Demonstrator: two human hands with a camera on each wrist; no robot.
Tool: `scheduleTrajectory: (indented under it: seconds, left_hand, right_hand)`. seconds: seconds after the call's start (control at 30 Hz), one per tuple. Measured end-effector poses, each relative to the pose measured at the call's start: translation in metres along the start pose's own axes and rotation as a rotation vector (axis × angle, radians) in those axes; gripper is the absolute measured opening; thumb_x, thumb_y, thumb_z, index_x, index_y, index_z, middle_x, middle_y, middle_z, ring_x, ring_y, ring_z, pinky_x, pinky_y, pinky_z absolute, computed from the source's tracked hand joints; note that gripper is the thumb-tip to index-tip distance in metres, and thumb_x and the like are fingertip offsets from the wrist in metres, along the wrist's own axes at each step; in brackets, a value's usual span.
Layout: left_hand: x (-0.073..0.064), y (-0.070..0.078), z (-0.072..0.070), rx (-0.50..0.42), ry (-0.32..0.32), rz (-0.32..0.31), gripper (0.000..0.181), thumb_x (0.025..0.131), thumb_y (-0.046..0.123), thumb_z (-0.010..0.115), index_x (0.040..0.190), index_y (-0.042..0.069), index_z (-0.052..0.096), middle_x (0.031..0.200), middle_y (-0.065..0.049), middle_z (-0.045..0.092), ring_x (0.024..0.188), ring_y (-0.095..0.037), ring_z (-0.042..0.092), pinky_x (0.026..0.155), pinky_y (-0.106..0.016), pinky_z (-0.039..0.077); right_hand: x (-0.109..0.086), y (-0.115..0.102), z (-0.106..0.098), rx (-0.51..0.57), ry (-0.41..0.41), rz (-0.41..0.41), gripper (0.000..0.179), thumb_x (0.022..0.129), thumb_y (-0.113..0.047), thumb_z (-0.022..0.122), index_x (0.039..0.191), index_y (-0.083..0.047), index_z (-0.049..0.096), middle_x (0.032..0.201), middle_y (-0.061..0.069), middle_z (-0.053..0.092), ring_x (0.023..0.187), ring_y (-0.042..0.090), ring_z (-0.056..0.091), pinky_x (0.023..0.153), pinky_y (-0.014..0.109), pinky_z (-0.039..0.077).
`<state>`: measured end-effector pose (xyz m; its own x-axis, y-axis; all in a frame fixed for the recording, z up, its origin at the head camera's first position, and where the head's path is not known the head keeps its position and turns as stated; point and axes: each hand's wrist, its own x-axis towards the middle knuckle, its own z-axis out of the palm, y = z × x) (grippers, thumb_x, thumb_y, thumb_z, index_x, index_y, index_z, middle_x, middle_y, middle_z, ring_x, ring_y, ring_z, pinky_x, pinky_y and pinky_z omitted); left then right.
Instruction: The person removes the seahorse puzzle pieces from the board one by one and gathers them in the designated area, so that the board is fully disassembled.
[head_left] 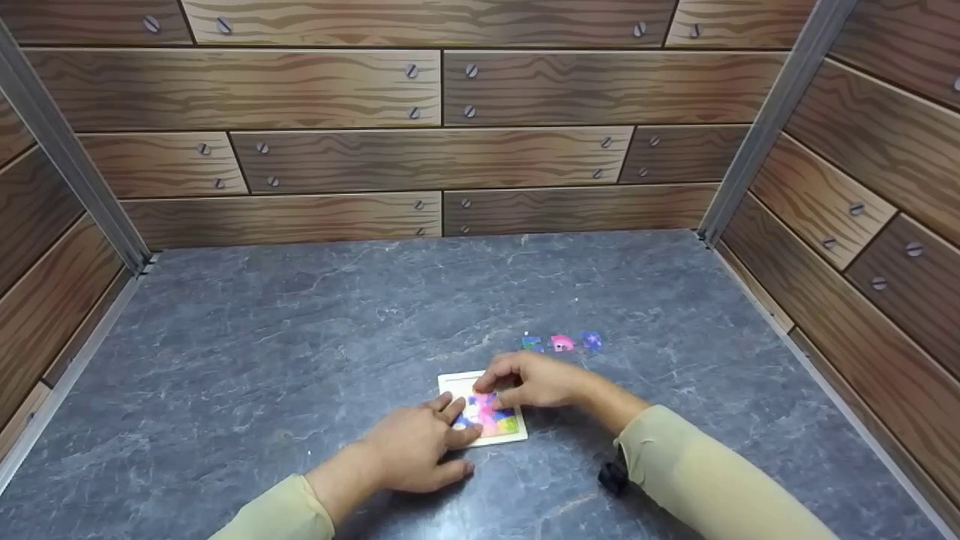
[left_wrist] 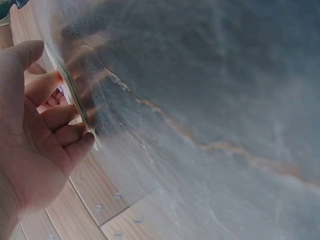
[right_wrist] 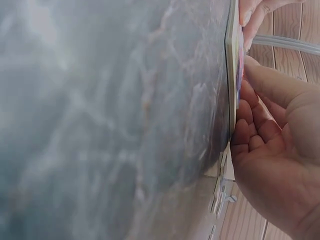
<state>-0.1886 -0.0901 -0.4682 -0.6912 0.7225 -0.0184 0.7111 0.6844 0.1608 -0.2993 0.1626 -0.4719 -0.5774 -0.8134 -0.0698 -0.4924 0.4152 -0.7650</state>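
A small square puzzle board (head_left: pixel 520 433) with a pale frame lies on the table, partly filled with pink, blue and yellow pieces. My left hand (head_left: pixel 416 446) rests on its left side, fingers spread over frame and pieces. From the right my right hand (head_left: pixel 541 381) reaches over the board, thumb and index finger pinching a pink puzzle piece (head_left: pixel 486 399) at the upper edge of the filled part. In the right wrist view the other fingers (right_wrist: pixel 257 122) are curled by the board's edge. The left wrist view shows the left fingers (left_wrist: pixel 57 117) along the board's side.
Behind the right hand lie three loose pieces in a row: a blue-green piece (head_left: pixel 531 343), a pink piece (head_left: pixel 562 343) and a blue-purple piece (head_left: pixel 592 340). The grey marbled table (head_left: pixel 300 322) is bounded by wood-patterned walls (head_left: pixel 337 161) at the back and sides.
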Motion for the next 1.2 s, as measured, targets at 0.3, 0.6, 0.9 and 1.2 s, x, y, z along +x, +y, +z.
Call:
scheduleTrajectory:
  seconds: [0.3, 0.6, 0.9, 1.2]
  left_hand:
    - [0.0005, -0.0001, -0.0018, 0.002, 0.0, -0.011, 0.052, 0.104, 0.052, 0.057, 0.15, 0.028, 0.064, 0.154, -0.023, 0.054, 0.141, -0.044, 0.053, 0.104, -0.055, 0.054]
    - [-0.002, -0.0006, -0.001, -0.01, 0.007, -0.004, 0.052, 0.105, 0.051, 0.057, 0.15, 0.026, 0.065, 0.153, -0.025, 0.054, 0.141, -0.045, 0.053, 0.104, -0.055, 0.054]
    - [-0.0029, 0.0011, -0.0021, 0.01, 0.031, 0.002, 0.051, 0.103, 0.05, 0.06, 0.148, 0.026, 0.066, 0.152, -0.025, 0.056, 0.139, -0.044, 0.055, 0.103, -0.054, 0.055]
    - [-0.0005, -0.0008, 0.0009, 0.004, -0.002, -0.003, 0.053, 0.104, 0.053, 0.057, 0.15, 0.027, 0.064, 0.154, -0.024, 0.053, 0.141, -0.044, 0.053, 0.106, -0.053, 0.053]
  right_hand:
    - [0.0013, -0.0015, -0.0001, -0.01, 0.021, 0.005, 0.023, 0.098, -0.005, 0.073, 0.12, -0.006, 0.079, 0.115, 0.004, 0.071, 0.104, 0.015, 0.062, 0.094, 0.03, 0.05]
    - [0.0029, -0.0021, 0.0033, -0.026, 0.029, 0.006, 0.022, 0.096, -0.002, 0.074, 0.117, -0.005, 0.078, 0.111, 0.003, 0.07, 0.102, 0.015, 0.062, 0.093, 0.029, 0.051]
    - [0.0015, -0.0038, 0.0048, 0.041, 0.033, 0.011, 0.019, 0.097, 0.001, 0.073, 0.116, -0.002, 0.074, 0.112, 0.006, 0.072, 0.1, 0.015, 0.061, 0.09, 0.028, 0.05]
    - [0.0017, -0.0026, 0.0058, 0.026, 0.032, 0.037, 0.021, 0.096, 0.001, 0.072, 0.116, -0.005, 0.074, 0.108, 0.0, 0.07, 0.097, 0.011, 0.061, 0.088, 0.028, 0.05]
